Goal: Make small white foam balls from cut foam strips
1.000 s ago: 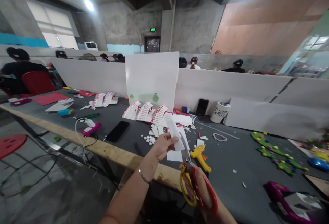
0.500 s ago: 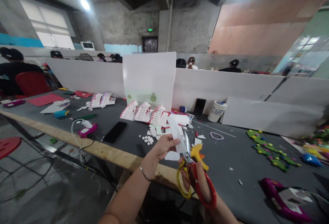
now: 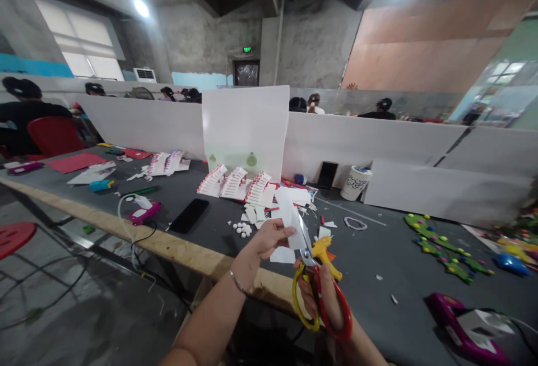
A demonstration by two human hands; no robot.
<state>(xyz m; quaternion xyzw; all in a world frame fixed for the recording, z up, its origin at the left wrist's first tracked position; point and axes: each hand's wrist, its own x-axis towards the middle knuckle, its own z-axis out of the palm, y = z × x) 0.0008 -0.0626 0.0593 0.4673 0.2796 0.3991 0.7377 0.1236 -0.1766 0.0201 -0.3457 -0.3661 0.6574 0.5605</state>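
Note:
A white strip of paper [image 3: 290, 214] is pinched between the thumb and fingers of my left hand [image 3: 272, 238], held above the table's front edge. My right hand [image 3: 321, 296] grips a pair of scissors [image 3: 309, 256] with one red and one yellow handle loop. Their blades lie along the right edge of the paper, nearly closed. Just behind the scissors a yellow glue gun [image 3: 324, 254] rests on the table, partly hidden. Under my hands lies another white piece of paper [image 3: 283, 255]. Small white pellets [image 3: 242, 229] are piled to the left.
White and pink folded paper models [image 3: 233, 183] stand at the back before an upright white board [image 3: 246, 125]. A black phone [image 3: 190, 216] lies left. A paper cup [image 3: 355, 183], green beaded pieces [image 3: 441, 245] and a purple power strip [image 3: 464, 327] are to the right. Paper scraps surround my hands.
The scissor blades have come closer together against the paper, and the handle loops have drawn nearer to each other. My left hand keeps the paper in nearly the same place.

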